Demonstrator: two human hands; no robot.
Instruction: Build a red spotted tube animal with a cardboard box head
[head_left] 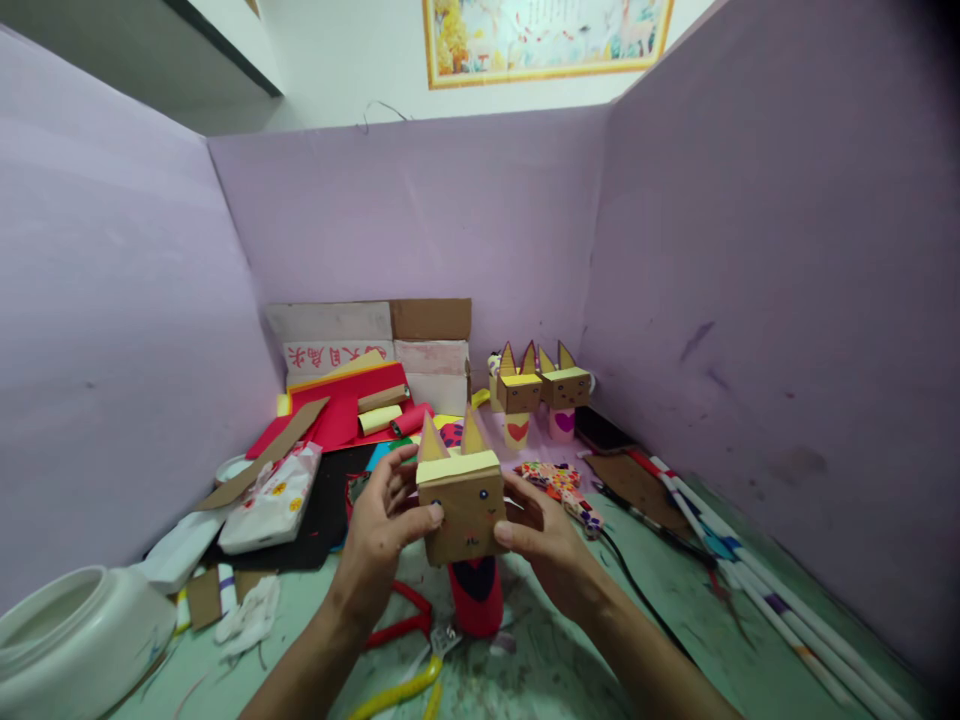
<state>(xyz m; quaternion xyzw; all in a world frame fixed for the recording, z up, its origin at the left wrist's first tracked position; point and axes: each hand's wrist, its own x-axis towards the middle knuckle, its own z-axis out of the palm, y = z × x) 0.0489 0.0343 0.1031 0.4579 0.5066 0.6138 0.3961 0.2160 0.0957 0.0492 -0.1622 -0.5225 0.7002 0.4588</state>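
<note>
Head cam: eared box [459,500] is gripped at its sides btwn L hand [382,515] & R hand [546,535], atop red tube [478,612]; if pushed unevenly, it could be twisted or tipped.

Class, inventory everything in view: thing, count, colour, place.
Boxy head: 1, brown, centre
Tube: 1, red, below head
Box-headed figures: 2, brown, back right
Folded carton: 1, white-brown, back
Sheets: several, mostly red, back left
Pack: 1, white, left
Pot: 1, white, front left
Pliers: 1, yellow-handled, front
Tool: 1, red-handled, front
Rods: several, white, right
Framed picture: 1, gold-edged, above
Walls: 3, purple, around
Table: 1, green, below
Left hand: 1, bare, holding head
Right hand: 1, bare, holding head
</note>
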